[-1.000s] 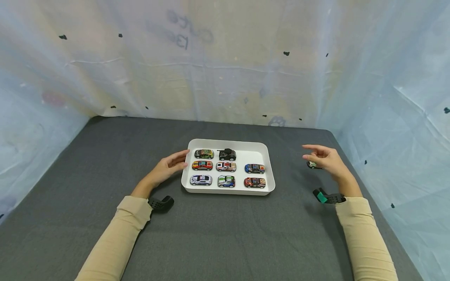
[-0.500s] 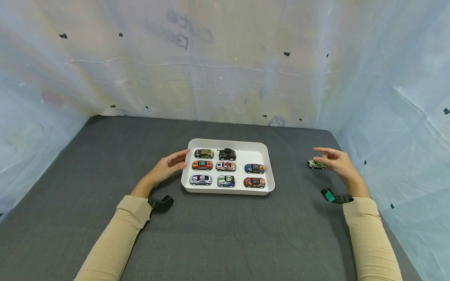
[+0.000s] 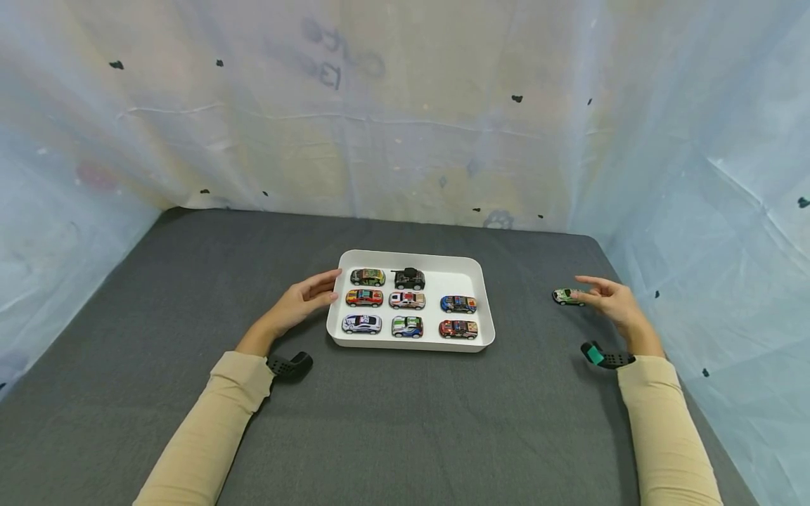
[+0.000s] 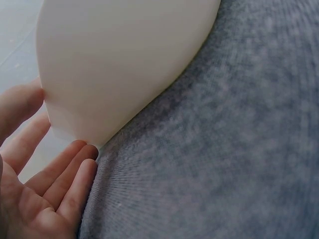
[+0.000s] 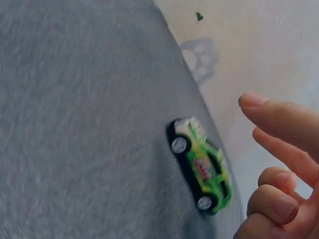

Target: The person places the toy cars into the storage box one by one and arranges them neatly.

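A white tray (image 3: 449, 270) holds several toy cars. My left hand (image 3: 300, 299) touches the tray's left end with extended fingers. In the left wrist view, its fingertips (image 4: 88, 149) meet the tray's outer wall (image 4: 119, 64). Over to the right, a green-and-white toy car (image 3: 562, 296) rests on its wheels on the grey cloth. My right hand (image 3: 614, 302) is beside that car, index finger extended, holding nothing. The right wrist view has the green car (image 5: 203, 167) apart from the fingers (image 5: 279, 117), with the other fingers partly curled.
Inside the tray, a black toy tank (image 3: 410, 280) stands in the back row, and a blue car (image 3: 458, 303) and a red-black car (image 3: 458, 329) stand at the right. Grey cloth (image 3: 405, 422) covers the table. Pale plastic sheeting (image 3: 405, 140) surrounds its back and sides.
My right hand has moved right and slightly down, uncovering the green car that it partly hid. The left hand and tray have stayed in place.
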`<state>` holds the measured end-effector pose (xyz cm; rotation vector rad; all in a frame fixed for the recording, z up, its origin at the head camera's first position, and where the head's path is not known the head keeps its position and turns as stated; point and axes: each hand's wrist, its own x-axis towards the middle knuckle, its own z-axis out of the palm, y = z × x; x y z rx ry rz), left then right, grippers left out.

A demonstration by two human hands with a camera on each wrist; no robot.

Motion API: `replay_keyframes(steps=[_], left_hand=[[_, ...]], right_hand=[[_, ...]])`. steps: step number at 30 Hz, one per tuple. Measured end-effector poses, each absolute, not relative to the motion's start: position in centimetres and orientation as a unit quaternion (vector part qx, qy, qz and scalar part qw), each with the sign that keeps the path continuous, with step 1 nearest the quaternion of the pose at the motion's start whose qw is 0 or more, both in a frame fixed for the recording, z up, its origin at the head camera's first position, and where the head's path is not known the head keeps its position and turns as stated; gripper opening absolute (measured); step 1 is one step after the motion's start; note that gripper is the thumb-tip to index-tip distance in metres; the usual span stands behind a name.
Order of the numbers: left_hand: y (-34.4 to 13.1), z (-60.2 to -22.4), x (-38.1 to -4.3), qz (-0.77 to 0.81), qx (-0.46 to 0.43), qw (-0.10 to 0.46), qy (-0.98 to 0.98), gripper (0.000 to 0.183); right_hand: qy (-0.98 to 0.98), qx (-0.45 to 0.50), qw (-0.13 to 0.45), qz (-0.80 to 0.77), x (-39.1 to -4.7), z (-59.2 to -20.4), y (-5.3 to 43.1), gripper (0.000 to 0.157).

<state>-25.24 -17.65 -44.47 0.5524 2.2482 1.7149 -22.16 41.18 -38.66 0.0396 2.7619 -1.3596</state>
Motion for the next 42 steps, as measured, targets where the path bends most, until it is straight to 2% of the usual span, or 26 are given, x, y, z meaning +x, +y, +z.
replay_keyframes(steps=[5, 14, 22, 28, 33, 42], left_hand=[[-17.7, -44.5, -25.2, 0.589, 0.187, 0.132, 0.775, 0.061], [-17.7, -44.4, -25.2, 0.592, 0.187, 0.130, 0.773, 0.061], [-17.7, -44.3, -25.1, 0.589, 0.190, 0.129, 0.775, 0.060], [-17.6, -44.4, -25.2, 0.585, 0.191, 0.126, 0.778, 0.060], [-17.6, -44.4, -25.2, 0.586, 0.189, 0.127, 0.778, 0.060], [-17.6, -44.3, -25.2, 0.589, 0.188, 0.128, 0.775, 0.060]], right_hand=[[0.897, 0.028, 0.040, -0.439, -22.4, -39.5, 41.9, 0.056], [0.890, 0.032, 0.048, -0.453, -22.7, -40.3, 42.5, 0.033], [0.904, 0.031, 0.078, -0.420, -23.1, -40.3, 42.7, 0.059], [0.909, 0.035, 0.087, -0.407, -23.4, -40.5, 42.8, 0.060], [0.911, 0.027, 0.088, -0.402, -23.6, -40.7, 43.1, 0.052], [0.910, 0.022, 0.077, -0.406, -23.9, -40.7, 43.4, 0.022]])
